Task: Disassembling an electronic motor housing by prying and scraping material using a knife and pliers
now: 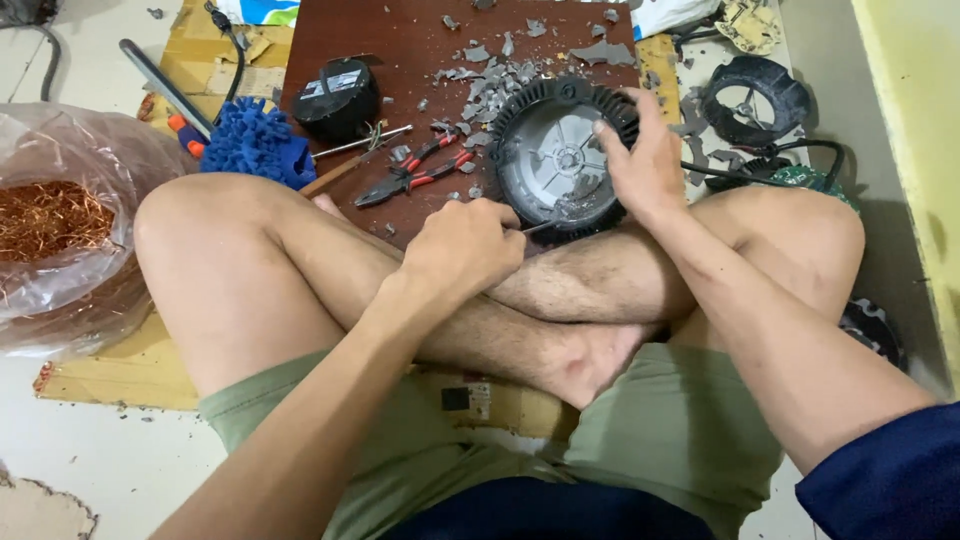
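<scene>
Hands: right (645, 160) grips ribbed black round housing (560, 160), left (465, 245) pokes w/ thin tool (537, 228).

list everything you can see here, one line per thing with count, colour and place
round ribbed housing: 1, black with grey centre, on the board by the shins
thin metal tool: 1, silver, tip at the housing's lower edge
pliers: 2, red and black handles, left of the housing
broken plastic bits: many, grey, scattered on the board
wooden board: 1, dark brown, on the floor
small round unit: 1, black, upper left of the board
fuzzy mitt: 1, blue, left of the board
bag of copper wire: 1, clear bag, far left
ring part: 1, black, upper right
left hand: holds the thin tool
right hand: grips the housing's rim
</scene>
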